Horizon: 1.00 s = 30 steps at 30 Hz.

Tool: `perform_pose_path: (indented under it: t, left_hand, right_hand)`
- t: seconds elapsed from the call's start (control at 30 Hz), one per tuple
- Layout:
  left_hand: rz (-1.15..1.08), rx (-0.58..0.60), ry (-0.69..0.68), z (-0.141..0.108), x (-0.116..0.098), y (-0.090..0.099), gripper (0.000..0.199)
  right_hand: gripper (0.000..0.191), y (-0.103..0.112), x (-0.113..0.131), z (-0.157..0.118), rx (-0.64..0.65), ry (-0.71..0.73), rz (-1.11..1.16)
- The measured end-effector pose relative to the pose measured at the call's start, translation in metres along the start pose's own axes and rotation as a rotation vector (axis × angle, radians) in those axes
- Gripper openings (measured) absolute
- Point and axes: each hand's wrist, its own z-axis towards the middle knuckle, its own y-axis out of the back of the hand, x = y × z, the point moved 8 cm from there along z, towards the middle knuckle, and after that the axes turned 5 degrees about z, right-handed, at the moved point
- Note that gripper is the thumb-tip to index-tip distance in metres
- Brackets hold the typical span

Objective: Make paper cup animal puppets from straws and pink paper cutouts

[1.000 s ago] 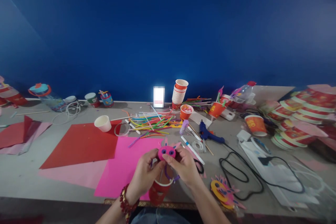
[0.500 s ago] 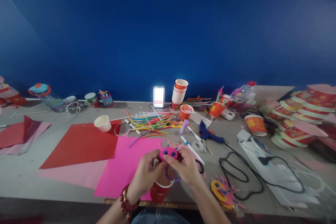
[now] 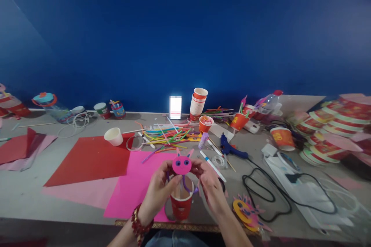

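Observation:
A pink paper face (image 3: pixel 181 165) with two eyes and pointed ears stands above a red paper cup (image 3: pixel 181 205) at the table's front edge. My left hand (image 3: pixel 164 185) grips the face at its left side, thumb below it. My right hand (image 3: pixel 209 185) is closed at the face's right side, its fingertips partly behind the face. A purple pipe cleaner (image 3: pixel 186 186) curves down below the face to the cup's rim, and a thin stick runs down inside the cup. Pink paper (image 3: pixel 131 185) lies to the left, partly behind my left hand.
Colourful pipe cleaners (image 3: pixel 168 134) lie scattered in the middle. A blue glue gun (image 3: pixel 232 149) with a looping black cable is at the right, near markers (image 3: pixel 213 166). Stacked cups (image 3: pixel 198 104) stand behind; red paper (image 3: pixel 89 160) and a white cup (image 3: pixel 113 136) are at the left.
The pink face has shifted slightly left and now shows fully. My right thumb has come away from its front. More of the red cup is visible.

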Motion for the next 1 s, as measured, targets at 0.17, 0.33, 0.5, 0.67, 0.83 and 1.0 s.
perform_pose_path:
  t: [0.17,0.33,0.5,0.67,0.83,1.0]
  left_hand:
    - [-0.081,-0.057,0.012,0.000,0.002,0.005,0.031]
    - [-0.142,-0.061,-0.010,-0.002,-0.003,0.006,0.035]
    - [-0.116,-0.076,0.012,0.001,-0.007,0.008,0.036]
    - [-0.045,-0.093,0.032,0.005,-0.006,0.009,0.035]
    - [-0.084,-0.096,0.076,0.005,-0.003,0.007,0.029]
    - [-0.120,-0.058,0.049,0.006,-0.005,0.004,0.038]
  right_hand:
    - [0.085,-0.017,-0.007,-0.015,0.161,-0.078,-0.018]
    - [0.093,-0.015,-0.033,-0.024,0.104,-0.149,-0.003]
    - [0.091,-0.010,-0.044,-0.024,0.064,-0.139,0.048]
    - [0.092,-0.019,-0.035,-0.024,0.108,-0.155,0.086]
    - [0.095,-0.019,-0.040,-0.027,0.104,-0.164,0.098]
    - [0.096,-0.014,-0.038,-0.027,0.056,-0.113,0.026]
